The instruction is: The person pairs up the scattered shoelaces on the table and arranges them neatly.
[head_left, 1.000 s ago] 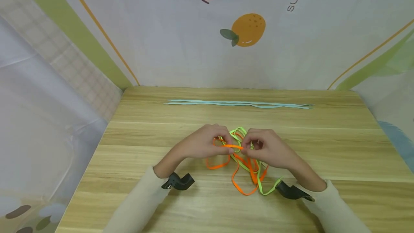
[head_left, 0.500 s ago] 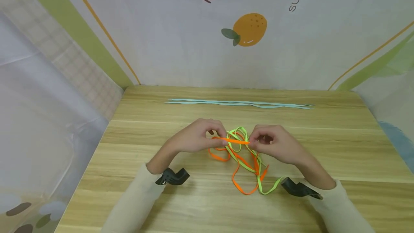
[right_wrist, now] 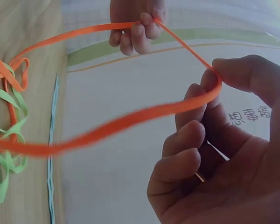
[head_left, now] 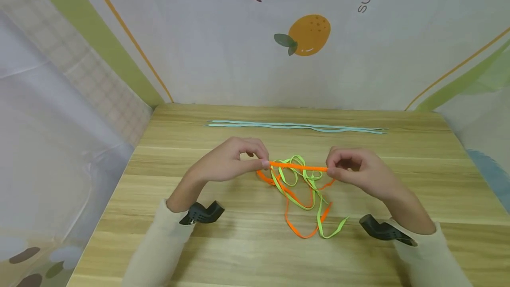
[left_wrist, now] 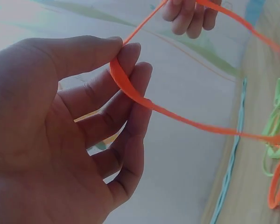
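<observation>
An orange shoelace (head_left: 299,166) stretches straight between the two hands above the table. My left hand (head_left: 227,160) pinches it between thumb and fingertips; in the left wrist view the orange shoelace (left_wrist: 196,125) hangs down from that pinch. My right hand (head_left: 366,172) pinches the other end of the taut span, and its slack drops away in the right wrist view (right_wrist: 126,123). Beneath the span lies a loose tangle of orange lace and a lime-green shoelace (head_left: 303,207), partly hidden by the stretched part.
Two pale blue shoelaces (head_left: 295,126) lie side by side along the far part of the wooden table (head_left: 247,251). Behind the table hangs a white cloth (head_left: 223,65) printed with an orange. Black wrist cameras sit on both sleeves.
Both hands have moved apart and slightly away from the person, so the orange span between them has grown longer. Some orange lace has shifted out of the tangle.
</observation>
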Available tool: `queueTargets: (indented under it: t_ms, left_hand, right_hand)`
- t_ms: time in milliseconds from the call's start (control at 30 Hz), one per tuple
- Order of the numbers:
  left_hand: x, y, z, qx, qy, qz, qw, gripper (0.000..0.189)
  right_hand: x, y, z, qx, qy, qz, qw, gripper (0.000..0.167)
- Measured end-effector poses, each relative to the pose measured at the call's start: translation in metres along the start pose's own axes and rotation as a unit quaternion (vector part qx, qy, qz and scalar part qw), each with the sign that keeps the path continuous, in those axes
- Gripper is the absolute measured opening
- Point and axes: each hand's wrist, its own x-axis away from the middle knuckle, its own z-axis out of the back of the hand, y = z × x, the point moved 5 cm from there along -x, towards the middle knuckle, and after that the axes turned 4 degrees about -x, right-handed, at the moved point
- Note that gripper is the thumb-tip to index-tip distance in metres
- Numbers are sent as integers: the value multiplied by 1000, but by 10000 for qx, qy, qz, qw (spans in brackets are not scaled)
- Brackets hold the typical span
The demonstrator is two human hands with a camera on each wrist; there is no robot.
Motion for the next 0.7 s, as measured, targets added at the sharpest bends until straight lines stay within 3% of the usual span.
queueTargets:
  t_ms: [267,533,700]
  left_hand:
    - [8,8,12,-15,203,-253,9995,14]
    - [14,13,20,49,289,-374,9989,14]
    - [17,15,23,93,313,-457,9984,16]
  right_hand:
    - [10,-11,16,-735,21,199,9971,27]
    - [19,-16,31,-1077,218,687,9916,33]
    - [23,-14,42,-1081,521,633,9907,33]
